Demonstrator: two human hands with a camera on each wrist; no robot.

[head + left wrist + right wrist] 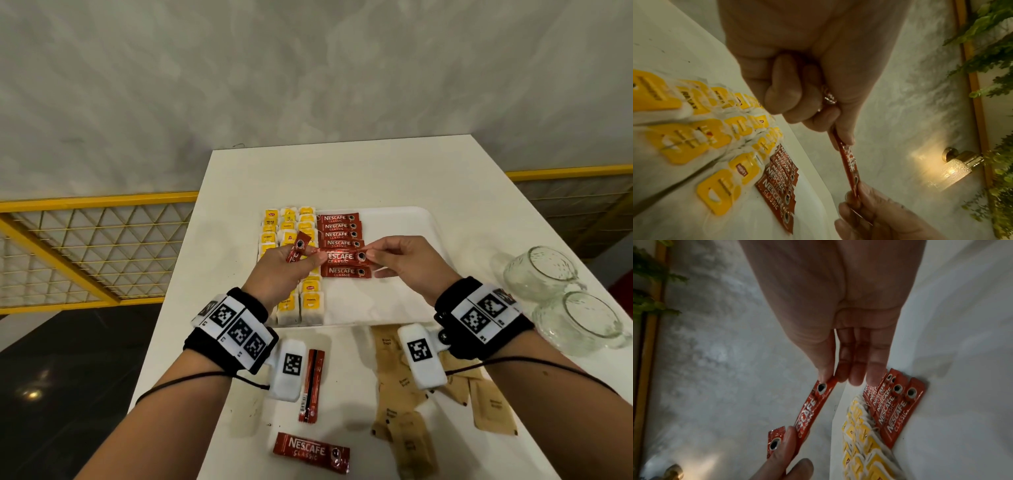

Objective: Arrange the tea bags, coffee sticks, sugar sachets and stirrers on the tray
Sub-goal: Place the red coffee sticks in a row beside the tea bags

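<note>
A white tray (404, 240) holds rows of yellow tea bags (287, 226) on its left and a column of red coffee sticks (337, 226) beside them. Above that column, one coffee stick (342, 257) is held level. My left hand (308, 260) pinches its left end and my right hand (371, 255) pinches its right end. The left hand also holds a second coffee stick (298, 247), tilted upward. In the right wrist view, thumb and forefinger pinch the shared stick (812, 405), and the second stick (774, 443) shows below. No stirrers are visible.
Two loose coffee sticks (311, 385) (311, 452) lie on the white table in front of the tray. Several brown sugar sachets (404, 394) are scattered at the front right. Two glass mugs (541, 270) (582, 322) lie on their sides at the right edge.
</note>
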